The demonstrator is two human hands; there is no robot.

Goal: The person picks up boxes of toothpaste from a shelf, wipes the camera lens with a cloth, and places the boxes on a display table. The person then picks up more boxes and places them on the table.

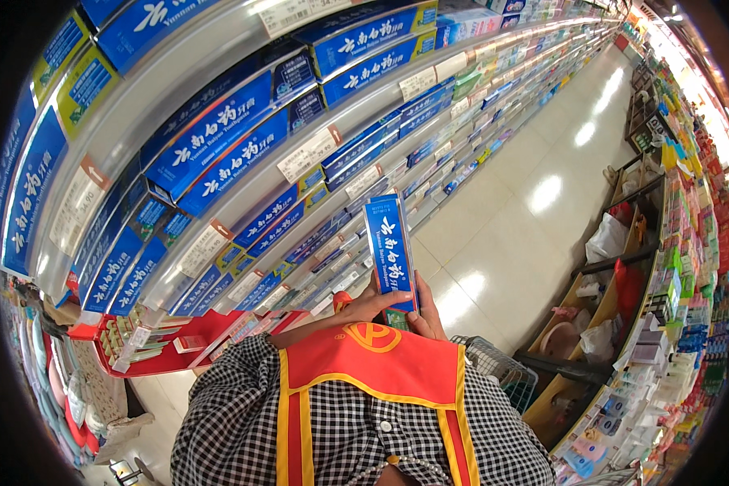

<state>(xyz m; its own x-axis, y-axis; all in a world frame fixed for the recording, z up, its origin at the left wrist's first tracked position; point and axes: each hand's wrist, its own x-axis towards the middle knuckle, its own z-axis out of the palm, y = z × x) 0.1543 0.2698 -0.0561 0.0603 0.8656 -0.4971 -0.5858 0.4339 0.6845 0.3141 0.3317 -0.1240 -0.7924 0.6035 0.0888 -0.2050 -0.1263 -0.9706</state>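
A long blue Yunnan Baiyao toothpaste box (390, 246) stands tilted up in front of my chest, its printed face towards me. My left hand (369, 305) grips the lower part from the left, with the thumb lying across the front. From the right, my right hand (428, 310) holds the same lower end. A green patch shows between the hands at the bottom; I cannot tell whether it belongs to this box. Beyond the hands, on the left, stacks of similar blue toothpaste boxes (209, 143) fill the shelves.
Price labels line the shelf edges (246, 182). A tiled aisle floor (492, 225) runs ahead to the right. A wire basket (504, 364) is at my right, beside wooden bins (574, 322) holding bags. A red shelf (188, 358) juts out at lower left.
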